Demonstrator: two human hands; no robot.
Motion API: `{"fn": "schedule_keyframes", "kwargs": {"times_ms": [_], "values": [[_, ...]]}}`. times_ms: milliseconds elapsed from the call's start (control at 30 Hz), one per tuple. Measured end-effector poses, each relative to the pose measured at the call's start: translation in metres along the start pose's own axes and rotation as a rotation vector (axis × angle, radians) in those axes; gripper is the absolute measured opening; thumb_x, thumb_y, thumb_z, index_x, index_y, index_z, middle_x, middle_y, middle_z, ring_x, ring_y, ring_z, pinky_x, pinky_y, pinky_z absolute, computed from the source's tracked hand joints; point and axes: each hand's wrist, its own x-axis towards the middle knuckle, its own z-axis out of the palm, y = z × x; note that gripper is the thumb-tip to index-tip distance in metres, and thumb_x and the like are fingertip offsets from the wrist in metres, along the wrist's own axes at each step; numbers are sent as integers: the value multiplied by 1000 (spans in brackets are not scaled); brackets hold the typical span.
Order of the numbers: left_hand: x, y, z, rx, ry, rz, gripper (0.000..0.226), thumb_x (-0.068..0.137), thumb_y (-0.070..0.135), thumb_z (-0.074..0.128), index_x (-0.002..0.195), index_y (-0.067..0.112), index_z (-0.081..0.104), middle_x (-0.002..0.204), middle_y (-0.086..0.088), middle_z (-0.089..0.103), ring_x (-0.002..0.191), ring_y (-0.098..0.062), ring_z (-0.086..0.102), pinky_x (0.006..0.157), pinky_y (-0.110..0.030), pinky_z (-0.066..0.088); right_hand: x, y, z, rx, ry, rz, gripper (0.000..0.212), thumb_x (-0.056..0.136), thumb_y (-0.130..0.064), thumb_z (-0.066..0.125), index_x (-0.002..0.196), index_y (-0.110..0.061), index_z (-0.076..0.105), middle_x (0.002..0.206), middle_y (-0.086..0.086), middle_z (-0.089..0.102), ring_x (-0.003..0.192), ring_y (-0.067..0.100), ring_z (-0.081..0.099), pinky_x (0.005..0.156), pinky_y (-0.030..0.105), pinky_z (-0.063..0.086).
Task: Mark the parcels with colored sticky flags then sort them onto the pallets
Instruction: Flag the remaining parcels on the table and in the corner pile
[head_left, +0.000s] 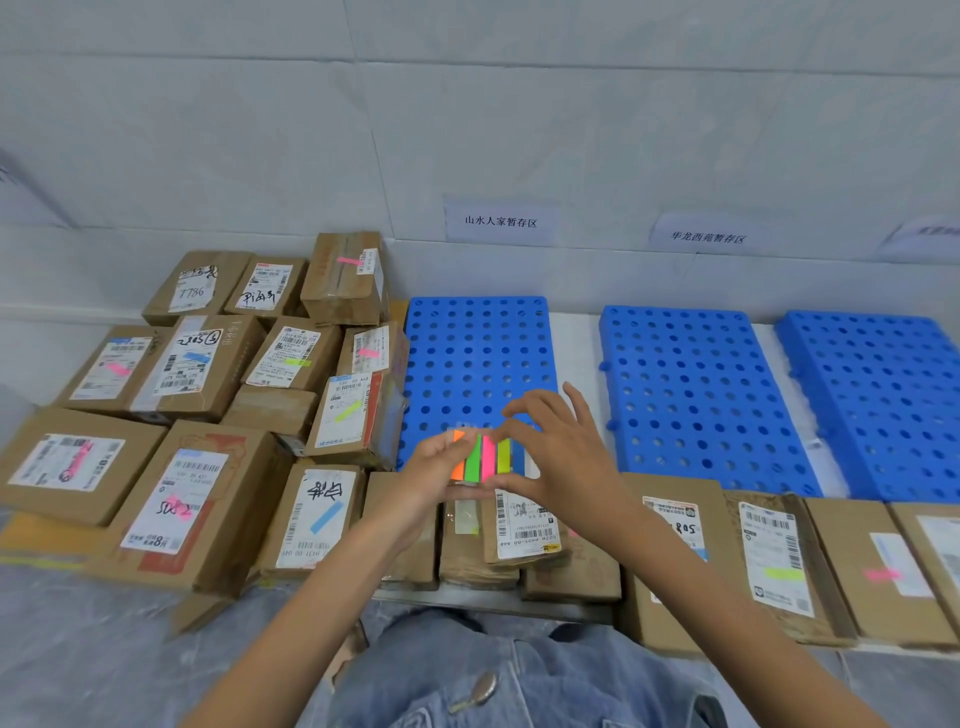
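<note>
The left hand (431, 467) gripped a clear card of neon orange, green, pink and yellow sticky flags (480, 460) above the brown cardboard parcels (524, 530), just before the perforated blue plastic pallets (475, 353). The right hand (561, 457) pinched the flags' top edge. Peeling well probably meant lifting a single flag slowly, with the card held steady.

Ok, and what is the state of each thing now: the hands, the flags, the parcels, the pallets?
Left hand, holds the flag pad.
Right hand, pinches the flag pad.
Left parcels, most already flagged.
Front parcels, some flagged.
Blue pallets, no parcels on them.
</note>
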Motion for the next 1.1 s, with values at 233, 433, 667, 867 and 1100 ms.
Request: {"fn": "schedule_keyframes", "kwargs": {"times_ms": [233,433,667,867,1100], "values": [[1,-6,-3,29,6,-47,23,98,28,46,106,16,63,102,-12,71,90,-26,69,89,-40,55,5,-3,-1,-24,-101,-51,27,65,-43,78,85,-26,70,92,-4,66,99,25,63,101,60,29],[0,-13,-2,-27,-17,-100,20,98,24,47,104,14,64,92,-6,72,81,-18,71,82,-35,57,2,-12,-2,9,-123,-69,14,68,-26,82,77,-26,71,81,-8,66,86,18,66,98,62,37],[-2,-15,-5,-127,-32,-158,24,97,21,49,113,6,60,98,-17,70,81,-27,70,81,-41,57,-7,-11,-5,61,-302,17,30,76,-43,71,100,-26,65,100,-8,63,106,15,55,114,52,18],[-2,-20,-5,-105,-35,-173,25,97,22,50,113,5,59,100,-18,70,81,-27,70,80,-40,58,-3,-12,-9,18,-386,1,38,80,-47,65,111,-25,62,109,-7,60,115,14,48,116,46,3],[-4,-22,-5,-105,-20,-185,27,96,23,52,114,4,57,107,-19,67,84,-28,69,82,-43,57,-2,-12,-7,24,-427,5,40,81,-48,62,115,-26,59,111,-8,56,115,11,46,115,42,-3]]}}
